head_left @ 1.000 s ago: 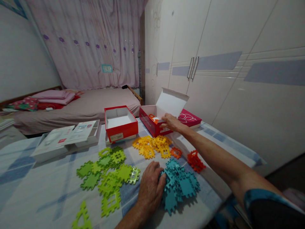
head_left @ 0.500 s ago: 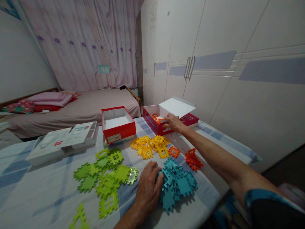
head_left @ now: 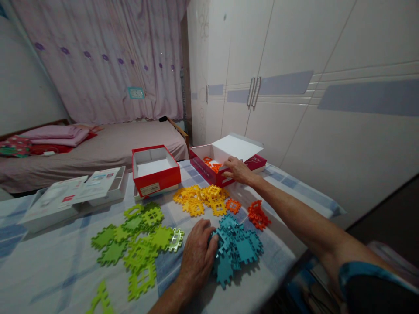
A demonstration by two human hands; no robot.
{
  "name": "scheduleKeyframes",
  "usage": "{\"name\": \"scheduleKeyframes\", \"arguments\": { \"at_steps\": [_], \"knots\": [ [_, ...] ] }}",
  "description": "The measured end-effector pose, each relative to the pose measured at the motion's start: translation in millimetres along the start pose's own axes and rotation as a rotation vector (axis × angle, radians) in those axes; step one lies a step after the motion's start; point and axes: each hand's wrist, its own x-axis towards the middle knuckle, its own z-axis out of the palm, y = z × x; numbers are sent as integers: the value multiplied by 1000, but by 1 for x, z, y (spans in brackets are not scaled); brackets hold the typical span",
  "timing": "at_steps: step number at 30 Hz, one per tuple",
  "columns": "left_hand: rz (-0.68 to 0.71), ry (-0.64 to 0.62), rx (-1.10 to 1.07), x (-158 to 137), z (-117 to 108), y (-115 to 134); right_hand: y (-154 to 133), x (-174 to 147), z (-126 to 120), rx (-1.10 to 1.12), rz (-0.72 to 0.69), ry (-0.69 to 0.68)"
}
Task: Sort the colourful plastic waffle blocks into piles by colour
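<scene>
R hand [head_left: 238,170] at maroon box [head_left: 201,166] rim, can't tell grip; L hand [head_left: 197,252] thumb spread, by teal pcs [head_left: 244,247]; sideways nudge may scatter 'em.

The cloth-covered table [head_left: 59,257] bears boxes [head_left: 200,168] and green, yellow, teal and orange pieces [head_left: 245,250].

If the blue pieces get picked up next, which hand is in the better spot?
Probably the left hand: it rests beside the blue pieces, while the right hand is farther away, at the maroon box.

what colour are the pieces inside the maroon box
The pieces are orange; the head view shows them best.
</scene>
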Motion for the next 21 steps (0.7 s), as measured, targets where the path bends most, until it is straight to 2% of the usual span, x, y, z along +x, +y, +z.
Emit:
{"name": "scheduleKeyframes", "arguments": {
  "at_steps": [4, 6, 8, 10, 12, 15, 18, 21],
  "knots": [
    [0, 9, 5, 1, 1, -2, 4, -12, 0, 142, 6, 230],
    [6, 16, 5, 1, 1, -2, 5, -30, -2, 209, 53, 332],
    [13, 25, 4, 0, 1, -2, 6, -60, -3, 281, 133, 371],
    [19, 33, 3, 0, 1, -2, 6, -96, -2, 348, 221, 321],
    [27, 32, 0, 0, 0, -2, 6, -133, 0, 401, 278, 193],
    [29, 20, -7, 1, -1, -2, 5, -175, 7, 455, 289, -18],
    [15, 0, -5, 1, -3, -1, 2, -191, 13, 490, 272, -125],
    [4, -23, 2, 1, -4, 1, -2, -191, 15, 484, 299, -124]
  ]
}}
